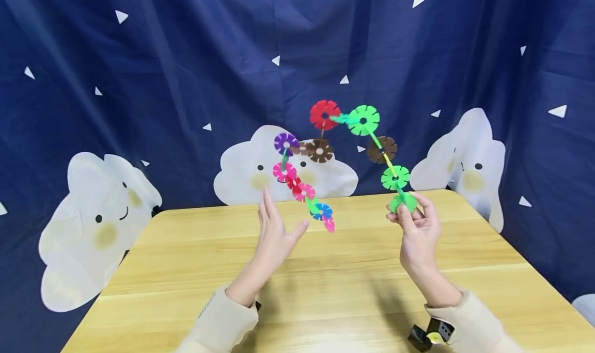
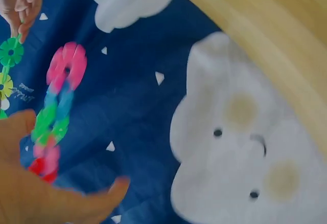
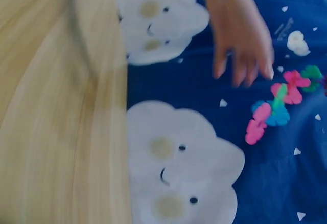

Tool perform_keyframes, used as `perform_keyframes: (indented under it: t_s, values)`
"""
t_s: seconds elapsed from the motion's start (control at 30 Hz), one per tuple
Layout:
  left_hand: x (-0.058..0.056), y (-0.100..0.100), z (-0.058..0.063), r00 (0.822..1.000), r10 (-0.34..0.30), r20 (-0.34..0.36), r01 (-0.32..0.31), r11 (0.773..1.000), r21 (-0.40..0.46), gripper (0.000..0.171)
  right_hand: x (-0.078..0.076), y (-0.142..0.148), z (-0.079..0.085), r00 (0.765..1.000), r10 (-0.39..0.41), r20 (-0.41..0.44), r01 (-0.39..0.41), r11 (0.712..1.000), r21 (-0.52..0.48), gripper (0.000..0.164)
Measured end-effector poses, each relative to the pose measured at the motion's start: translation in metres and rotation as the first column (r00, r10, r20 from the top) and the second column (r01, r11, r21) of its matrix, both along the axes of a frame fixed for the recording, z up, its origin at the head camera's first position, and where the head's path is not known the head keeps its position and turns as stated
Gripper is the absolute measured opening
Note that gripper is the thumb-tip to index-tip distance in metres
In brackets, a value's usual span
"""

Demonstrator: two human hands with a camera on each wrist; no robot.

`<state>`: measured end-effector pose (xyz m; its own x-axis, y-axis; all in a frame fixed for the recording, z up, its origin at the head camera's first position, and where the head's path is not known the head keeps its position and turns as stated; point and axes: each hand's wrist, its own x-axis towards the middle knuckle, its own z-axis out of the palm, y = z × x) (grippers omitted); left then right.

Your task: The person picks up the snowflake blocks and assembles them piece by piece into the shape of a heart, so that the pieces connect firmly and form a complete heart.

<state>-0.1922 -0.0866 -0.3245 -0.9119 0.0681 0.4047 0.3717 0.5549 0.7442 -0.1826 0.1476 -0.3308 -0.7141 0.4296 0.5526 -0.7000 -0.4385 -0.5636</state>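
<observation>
In front of me lies a light wooden surface [image 1: 325,291] with rounded corners. Behind it hangs a dark blue curtain [image 1: 186,59] dotted with small white triangles [image 1: 121,16] and printed with smiling white clouds [image 1: 93,224].

Plastic disc chain [image 1: 346,157], smooth; wood-grain table [image 1: 325,291] (satin finish); matt cloth backdrop [image 1: 186,74].

Above the desk [image 1: 325,291], the arched chain of discs [image 1: 353,136] hangs in front of the curtain [image 1: 186,59], its right end pinched in the right hand [image 1: 416,229] over the desk's far right part, its free left end just beside the left hand [image 1: 274,234].
</observation>
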Motion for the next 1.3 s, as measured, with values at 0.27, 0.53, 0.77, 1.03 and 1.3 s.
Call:
perform_keyframes:
  t_s: [0.27, 0.53, 0.77, 1.03, 1.3]
  values:
    - [-0.006, 0.013, -0.009, 0.858, -0.473, 0.198, 0.371, 0.839, 0.398, 0.059, 0.010, -0.023, 0.002, 0.975, 0.080, 0.208, -0.054, 0.990, -0.129, 0.019]
    - [0.002, 0.029, -0.007, 0.857, -0.507, 0.096, 0.355, 0.714, 0.604, 0.047, 0.016, -0.037, -0.004, 0.953, 0.180, 0.242, -0.152, 0.980, -0.130, 0.018]
    - [0.014, 0.036, -0.001, 0.896, -0.442, 0.033, 0.310, 0.679, 0.665, 0.043, 0.021, -0.040, -0.006, 0.948, 0.217, 0.234, -0.214, 0.976, -0.042, 0.020]
    - [0.020, 0.036, 0.007, 0.896, -0.442, 0.037, 0.300, 0.665, 0.684, 0.042, 0.020, -0.042, -0.011, 0.946, 0.111, 0.303, -0.173, 0.967, 0.185, 0.025]
    - [0.021, 0.035, 0.009, 0.839, -0.542, 0.053, 0.342, 0.599, 0.724, 0.041, 0.022, -0.046, -0.015, 0.977, -0.077, 0.197, -0.008, 0.919, 0.395, 0.024]
